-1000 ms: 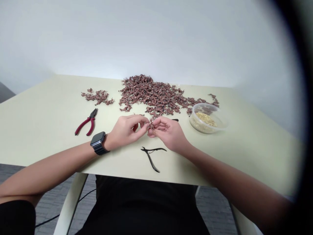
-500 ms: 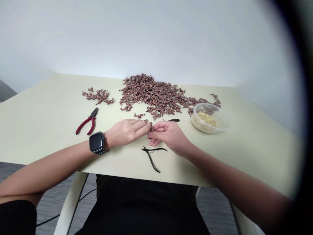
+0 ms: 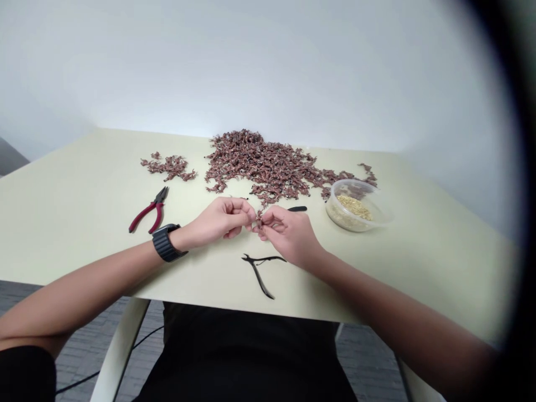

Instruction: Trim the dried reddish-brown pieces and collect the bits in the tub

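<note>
Between my fingertips is a small reddish-brown figurine (image 3: 259, 219), too small to make out in detail. My left hand (image 3: 226, 219), with a dark watch on its wrist, pinches it from the left. From the right, my right hand (image 3: 290, 231) grips the same piece with thumb and fingers. Just beyond both hands lies a large heap of similar brown figurines (image 3: 262, 164). Black nippers (image 3: 259, 273) rest on the table in front of my hands. A black-handled tool (image 3: 297, 209) is partly hidden behind my right hand.
Red-handled pliers (image 3: 149, 211) lie to the left. Behind them is a smaller cluster of figurines (image 3: 170, 166). A clear round plastic tub (image 3: 349, 223) with small gold-coloured pieces stands at the right. A pale wall (image 3: 251, 67) rises behind the table (image 3: 84, 223).
My left hand has rolled over, so its thumb and curled fingers now show and the watch face has turned away. The figurine is now more visible between both hands.
</note>
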`<act>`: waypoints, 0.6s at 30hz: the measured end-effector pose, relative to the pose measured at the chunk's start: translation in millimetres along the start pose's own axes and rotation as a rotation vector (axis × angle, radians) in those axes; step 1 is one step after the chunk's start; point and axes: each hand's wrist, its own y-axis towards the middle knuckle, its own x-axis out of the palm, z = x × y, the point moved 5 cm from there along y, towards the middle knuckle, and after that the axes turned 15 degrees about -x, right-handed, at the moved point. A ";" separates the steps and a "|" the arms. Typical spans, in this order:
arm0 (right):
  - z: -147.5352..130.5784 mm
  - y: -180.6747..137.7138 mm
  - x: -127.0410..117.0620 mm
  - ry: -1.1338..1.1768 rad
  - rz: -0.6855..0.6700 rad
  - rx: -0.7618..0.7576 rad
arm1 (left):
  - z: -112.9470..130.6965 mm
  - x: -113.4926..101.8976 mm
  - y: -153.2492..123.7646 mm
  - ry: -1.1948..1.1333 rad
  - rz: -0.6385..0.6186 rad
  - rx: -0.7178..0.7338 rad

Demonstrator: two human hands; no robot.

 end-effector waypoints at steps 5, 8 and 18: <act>-2.8 1.0 -4.3 -0.146 -0.021 -0.045 | -4.5 1.3 2.0 0.000 -0.026 -0.029; -2.4 0.9 -5.5 -0.221 -0.031 -0.071 | -6.7 0.5 2.9 0.000 -0.016 -0.032; -10.8 1.2 -4.3 -0.248 0.034 -0.145 | -4.2 -1.7 2.6 0.056 0.020 -0.003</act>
